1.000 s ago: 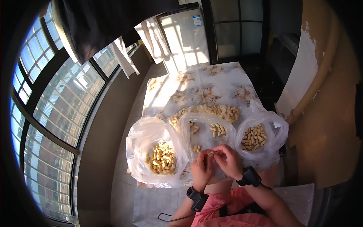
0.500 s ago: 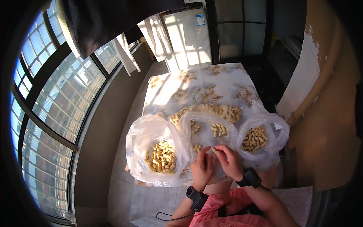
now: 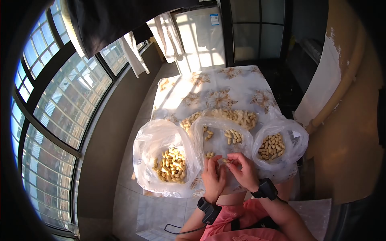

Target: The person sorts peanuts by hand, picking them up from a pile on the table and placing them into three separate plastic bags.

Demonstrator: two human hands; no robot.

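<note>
A single peanut (image 3: 225, 160) is pinched between the thumb and index finger of my right hand (image 3: 243, 172). My left hand (image 3: 214, 178) is close beside it, its fingers loosely curved and its thumb apart from them, with nothing visible in its grasp. Both hands are over the near edge of the middle plastic bag (image 3: 217, 140), which has small groups of peanuts (image 3: 233, 137) on it. To the left stands an open plastic bag (image 3: 146, 140) with a heap of peanuts (image 3: 172, 164). On the right, another open bag (image 3: 295, 140) holds more peanuts (image 3: 271, 147).
Behind the middle bag lies a bag filled with peanuts (image 3: 235, 117). All this rests on a table with a flowered cloth (image 3: 241, 84). Dark cloth (image 3: 116, 24) hangs overhead at upper left. Barred windows (image 3: 68, 104) line the left wall.
The peanut in my right hand has turned and shows more plainly between the fingertips. My left fingers have shifted slightly left. The bags stay in place.
</note>
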